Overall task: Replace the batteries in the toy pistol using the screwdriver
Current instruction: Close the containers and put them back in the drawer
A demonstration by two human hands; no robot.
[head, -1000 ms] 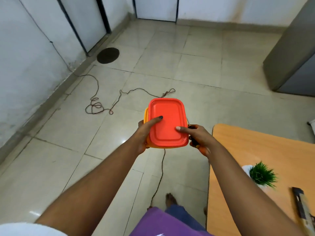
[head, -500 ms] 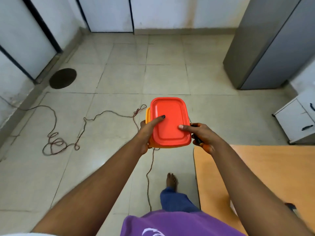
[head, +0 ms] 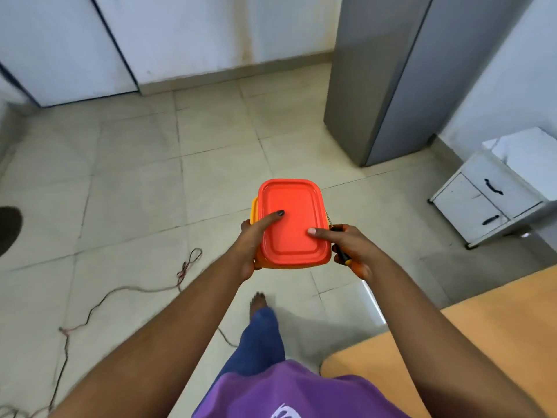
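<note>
You carry a box [head: 291,224] out in front of you over the tiled floor [head: 150,191], orange lid on top, yellow-orange body showing at its left edge; the toy pistol is nowhere in view, and whether it lies inside the shut box you cannot tell. The box looks like light, stiff plastic with a smooth, somewhat slippery lid, so you do best to hold it by its two long sides with a thumb over the lid. Your left hand [head: 251,241] is curled round the box's left side, thumb laid flat on the lid, fingers hidden below. Your right hand [head: 349,245] is half closed; its thumb presses the lid near the right edge while the fingers trap the screwdriver [head: 340,247] against the palm, its dark handle by the box's right side and its thin shaft poking up past the lid. The table [head: 482,327] lies at your lower right, its near corner beside your right arm, so setting the box there seems the likely next step.
</note>
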